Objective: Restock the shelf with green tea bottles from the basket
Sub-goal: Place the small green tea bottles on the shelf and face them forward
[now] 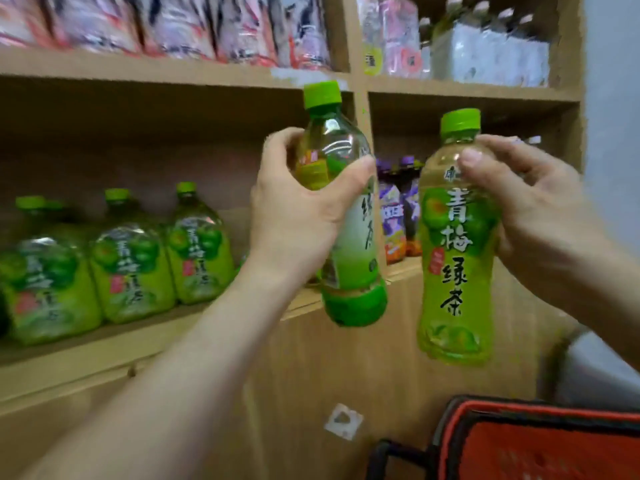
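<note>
Both hands were loaded, each wrapped around its own bottle just in front of the shelf. Nearest of all, low and right of the shelf, sat the red basket [540,441], its inside too blurred to read. Above it the right hand [530,202] pinched the shoulder of the right bottle [453,258], which hung upright, cap up, label facing out, in front of the shelf's right bay. Left hand [294,216] was clamped round the upper body of the left bottle [346,216], whose long axis leaned a little, cap toward the shelf's divider. That bottle lay closer to the open gap on the shelf board [104,344], right of the row [128,258] of green tea already standing there. Judging by this, the left hand was better placed to go first, pushing forward and left into the gap. Purple bottles [394,209] stood deeper in the right bay.
</note>
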